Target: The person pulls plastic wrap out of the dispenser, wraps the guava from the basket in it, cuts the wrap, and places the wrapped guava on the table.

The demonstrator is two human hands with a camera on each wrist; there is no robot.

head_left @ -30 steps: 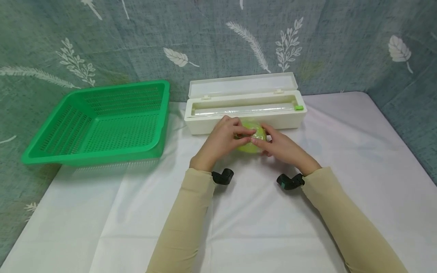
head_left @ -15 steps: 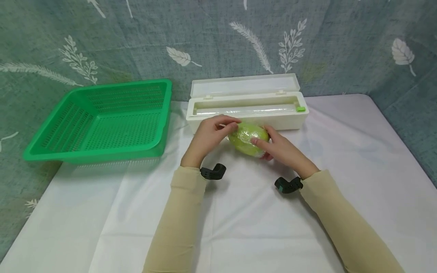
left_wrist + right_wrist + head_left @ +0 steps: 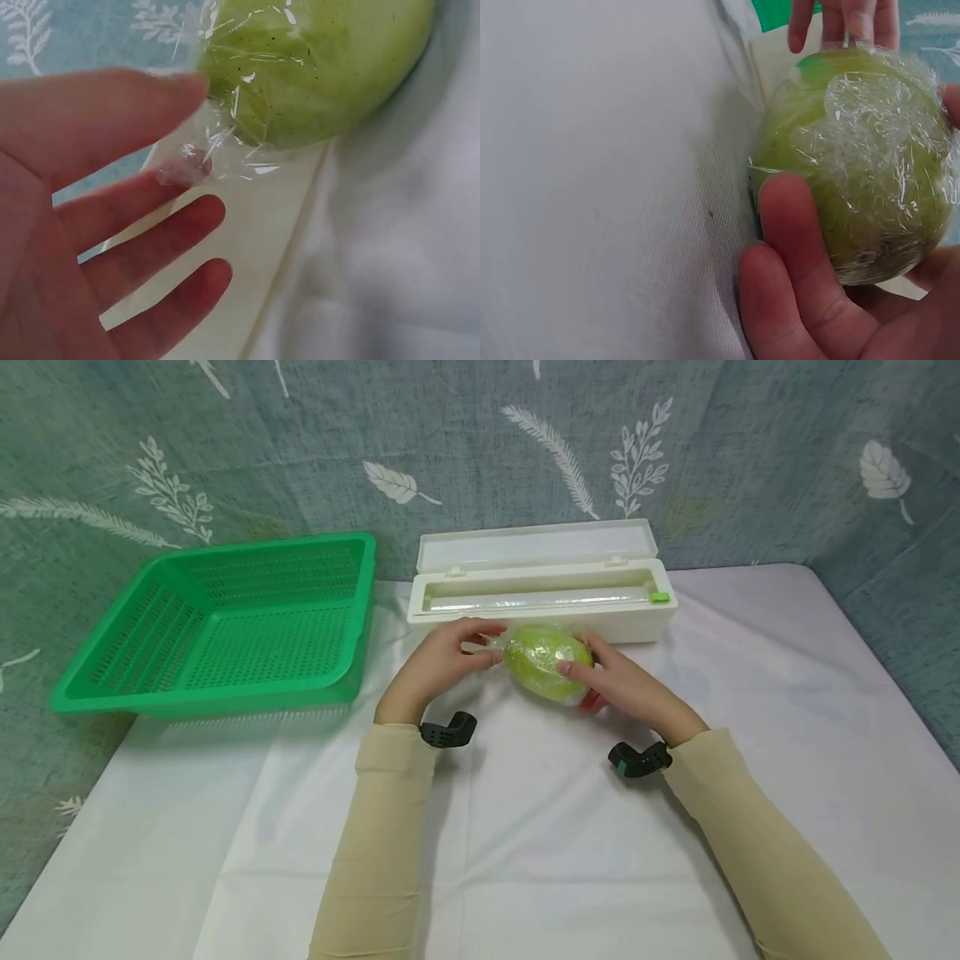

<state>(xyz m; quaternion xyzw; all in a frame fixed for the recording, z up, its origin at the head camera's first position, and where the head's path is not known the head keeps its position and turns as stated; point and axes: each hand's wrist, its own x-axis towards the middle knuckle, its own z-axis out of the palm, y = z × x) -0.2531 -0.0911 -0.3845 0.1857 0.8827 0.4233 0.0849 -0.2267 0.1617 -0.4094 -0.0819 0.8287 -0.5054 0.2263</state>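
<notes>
An oval, pale green fruit [image 3: 542,662], its exact kind unclear, is wrapped in shiny cling film [image 3: 214,146]. It stands just in front of a long white box. My right hand [image 3: 628,687] grips the fruit from the right, with the thumb on top and fingers curled round its side and underneath. At the other end, my left hand [image 3: 442,664] pinches a loose, crumpled edge of the film between thumb and index finger. In the left wrist view, the other fingers [image 3: 161,247] are spread apart and hold nothing. Small dark specks show on the fruit's skin.
The white box [image 3: 637,628] has its lid [image 3: 536,547] raised and a roll of cling film [image 3: 536,601] inside. A small green slider [image 3: 659,597] sits at its right end. A green plastic basket [image 3: 240,700] stands at left on the white tablecloth [image 3: 540,860].
My left hand has moved left off the fruit's top to its left end, drawing at the film. The fruit has turned and shows more of its side, while my right hand keeps its hold.
</notes>
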